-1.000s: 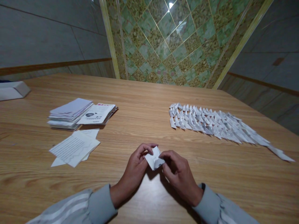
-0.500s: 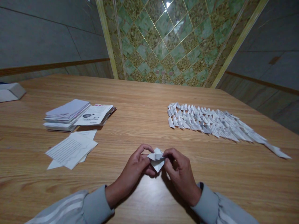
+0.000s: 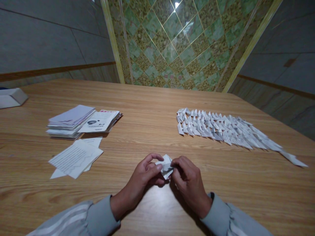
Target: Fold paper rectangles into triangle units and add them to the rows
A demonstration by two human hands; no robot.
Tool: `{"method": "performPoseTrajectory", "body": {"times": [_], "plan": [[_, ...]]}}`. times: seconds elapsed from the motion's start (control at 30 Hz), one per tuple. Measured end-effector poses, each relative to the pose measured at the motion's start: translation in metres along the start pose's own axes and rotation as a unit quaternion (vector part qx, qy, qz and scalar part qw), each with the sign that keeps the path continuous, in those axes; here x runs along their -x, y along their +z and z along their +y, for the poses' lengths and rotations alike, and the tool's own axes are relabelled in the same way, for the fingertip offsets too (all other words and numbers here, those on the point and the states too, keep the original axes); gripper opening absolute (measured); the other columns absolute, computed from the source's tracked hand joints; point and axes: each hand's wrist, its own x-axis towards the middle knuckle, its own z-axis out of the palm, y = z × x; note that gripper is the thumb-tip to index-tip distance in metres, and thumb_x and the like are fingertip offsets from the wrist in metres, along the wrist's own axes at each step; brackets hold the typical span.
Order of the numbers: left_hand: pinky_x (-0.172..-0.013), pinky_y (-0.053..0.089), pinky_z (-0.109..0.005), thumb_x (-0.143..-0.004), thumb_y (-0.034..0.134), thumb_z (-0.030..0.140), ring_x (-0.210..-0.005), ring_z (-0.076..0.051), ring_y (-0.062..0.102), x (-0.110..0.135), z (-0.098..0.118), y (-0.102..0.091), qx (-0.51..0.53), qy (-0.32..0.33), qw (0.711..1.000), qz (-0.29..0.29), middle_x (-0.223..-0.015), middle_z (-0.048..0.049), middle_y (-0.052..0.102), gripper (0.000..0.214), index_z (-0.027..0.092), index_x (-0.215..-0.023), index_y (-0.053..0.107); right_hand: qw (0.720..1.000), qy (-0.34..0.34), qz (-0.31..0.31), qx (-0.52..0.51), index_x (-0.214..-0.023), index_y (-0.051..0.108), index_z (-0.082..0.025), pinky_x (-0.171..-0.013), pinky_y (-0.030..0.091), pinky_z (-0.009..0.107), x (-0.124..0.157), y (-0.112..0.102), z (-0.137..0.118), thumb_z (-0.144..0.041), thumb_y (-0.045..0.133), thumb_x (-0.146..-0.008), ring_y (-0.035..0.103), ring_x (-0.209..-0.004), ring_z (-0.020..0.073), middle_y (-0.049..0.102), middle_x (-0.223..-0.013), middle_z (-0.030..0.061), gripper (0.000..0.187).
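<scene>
Both my hands meet over the near middle of the wooden table point(image 3: 152, 108), pinching a small folded piece of white paper point(image 3: 166, 164) between them. My left hand point(image 3: 144, 177) grips its left side with thumb and curled fingers. My right hand point(image 3: 187, 178) pinches its right side, fingers pressed together. The paper is partly hidden by my fingers. To the right lie rows of several small folded paper pieces point(image 3: 221, 129).
A stack of printed sheets and booklets point(image 3: 81, 121) sits at the left, with loose cut sheets point(image 3: 75, 157) in front of it. A pale box point(image 3: 11, 96) is at the far left edge. Tiled walls stand behind the table.
The folded paper has been pressed smaller and turned between my fingers; both hands have drawn closer together. The view shifted slightly.
</scene>
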Motion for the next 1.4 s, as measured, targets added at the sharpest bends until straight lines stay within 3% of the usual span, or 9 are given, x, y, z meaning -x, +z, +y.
{"method": "performPoseTrajectory", "body": {"times": [0.13, 0.23, 0.43, 0.63, 0.83, 0.9, 1.07, 1.2, 1.4], "plan": [[-0.056, 0.048, -0.021, -0.075, 0.079, 0.028, -0.055, -0.012, 0.062, -0.006, -0.002, 0.0, -0.006, 0.009, 1.0, 0.023, -0.064, 0.0017, 0.067, 0.042, 0.019, -0.105, 0.049, 1.0, -0.012, -0.025, 0.013, -0.083, 0.057, -0.02, -0.068, 0.038, 0.031, -0.001, -0.003, -0.002, -0.005, 0.046, -0.084, 0.053, -0.077, 0.0191, 0.059, -0.077, 0.0023, 0.02], [-0.053, 0.045, -0.019, -0.072, 0.079, 0.022, -0.053, -0.011, 0.06, -0.008, -0.002, 0.0, -0.03, 0.035, 0.998, 0.038, -0.066, 0.0016, 0.069, 0.044, 0.02, -0.103, 0.048, 0.999, 0.016, -0.039, -0.02, -0.089, 0.058, -0.02, -0.074, 0.04, 0.033, -0.003, -0.004, -0.005, -0.009, 0.048, -0.085, 0.054, -0.085, 0.0202, 0.061, -0.087, 0.0041, 0.015], [-0.071, 0.053, -0.028, -0.076, 0.078, 0.022, -0.079, -0.02, 0.071, -0.003, -0.003, 0.001, -0.064, 0.062, 0.996, 0.031, -0.088, -0.0057, 0.075, 0.057, 0.022, -0.123, 0.045, 0.964, 0.181, -0.079, -0.176, -0.109, 0.054, -0.02, -0.071, 0.047, 0.03, -0.004, 0.001, -0.002, -0.022, 0.063, -0.081, 0.06, -0.08, 0.0174, 0.064, -0.092, 0.0027, 0.029], [-0.074, 0.053, -0.028, -0.072, 0.083, 0.024, -0.084, -0.021, 0.072, -0.003, -0.001, 0.002, -0.061, 0.06, 0.996, 0.032, -0.091, -0.0061, 0.075, 0.068, 0.022, -0.129, 0.046, 0.942, 0.199, -0.055, -0.266, -0.106, 0.058, -0.02, -0.072, 0.05, 0.029, -0.005, 0.005, 0.005, -0.026, 0.068, -0.078, 0.06, -0.081, 0.0168, 0.064, -0.09, 0.0015, 0.03], [-0.062, 0.053, -0.026, -0.076, 0.079, 0.044, -0.074, -0.02, 0.07, -0.006, -0.001, 0.0, -0.055, 0.002, 0.998, 0.01, -0.089, -0.0124, 0.073, 0.039, 0.011, -0.094, 0.067, 0.915, 0.204, 0.0, -0.347, -0.1, 0.059, -0.022, -0.067, 0.052, 0.026, -0.007, 0.006, 0.003, -0.033, 0.068, -0.082, 0.06, -0.077, 0.0157, 0.063, -0.084, 0.0007, 0.023], [-0.062, 0.053, -0.027, -0.079, 0.075, 0.049, -0.072, -0.02, 0.071, -0.005, -0.001, 0.001, -0.047, -0.014, 0.999, 0.009, -0.086, -0.0123, 0.073, 0.043, 0.011, -0.096, 0.068, 0.912, 0.204, 0.012, -0.355, -0.1, 0.059, -0.022, -0.067, 0.052, 0.026, -0.008, 0.006, 0.002, -0.034, 0.069, -0.082, 0.06, -0.076, 0.0154, 0.063, -0.083, 0.0005, 0.024], [-0.061, 0.051, -0.025, -0.062, 0.09, 0.038, -0.066, -0.017, 0.07, -0.005, -0.003, 0.004, -0.038, -0.017, 0.999, 0.024, -0.084, -0.0103, 0.075, 0.049, 0.012, -0.097, 0.068, 0.908, 0.209, 0.015, -0.362, -0.099, 0.059, -0.022, -0.067, 0.051, 0.025, -0.008, 0.007, 0.001, -0.035, 0.07, -0.081, 0.06, -0.075, 0.0149, 0.063, -0.083, 0.0, 0.025], [-0.057, 0.049, -0.024, -0.067, 0.086, 0.038, -0.06, -0.016, 0.067, -0.006, -0.005, 0.002, -0.062, -0.006, 0.997, 0.052, -0.068, -0.0085, 0.073, 0.039, 0.01, -0.088, 0.068, 0.911, 0.217, -0.017, -0.35, -0.101, 0.06, -0.021, -0.065, 0.049, 0.026, -0.005, 0.006, 0.005, -0.04, 0.07, -0.082, 0.06, -0.075, 0.0152, 0.064, -0.084, 0.0005, 0.028], [-0.057, 0.051, -0.024, -0.069, 0.084, 0.037, -0.068, -0.018, 0.069, -0.004, 0.0, 0.0, -0.067, 0.019, 0.996, 0.062, -0.083, -0.0098, 0.074, 0.037, 0.012, -0.091, 0.067, 0.933, 0.229, -0.056, -0.271, -0.071, 0.062, -0.017, -0.059, 0.04, 0.026, -0.005, 0.003, 0.011, -0.047, 0.069, -0.083, 0.051, -0.062, 0.0129, 0.059, -0.066, -0.0013, 0.033]]}}
